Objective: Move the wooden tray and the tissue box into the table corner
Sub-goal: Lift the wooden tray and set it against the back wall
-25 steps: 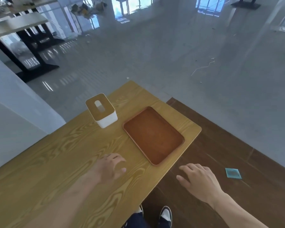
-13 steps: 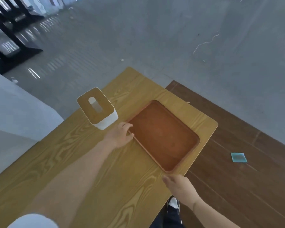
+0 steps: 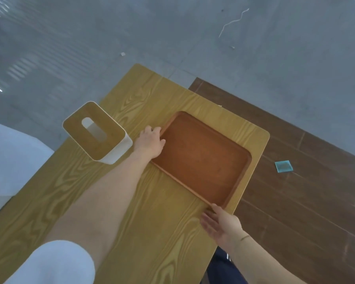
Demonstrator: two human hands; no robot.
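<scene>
The wooden tray [image 3: 201, 158] lies flat at the centre-right of the frame, close to the counter's [image 3: 143, 218] rounded right corner. My left hand [image 3: 150, 143] covers part of its left rim, fingers curled over the edge and gripping it. My right hand [image 3: 220, 223] is open, fingertips touching the tray's near corner. The tray is reddish-brown and bare inside. Just left of my left hand stands the tissue box [image 3: 97, 131], white-sided with a wooden slotted top. A small teal square [image 3: 283, 166] lies on the dark floor at right.
</scene>
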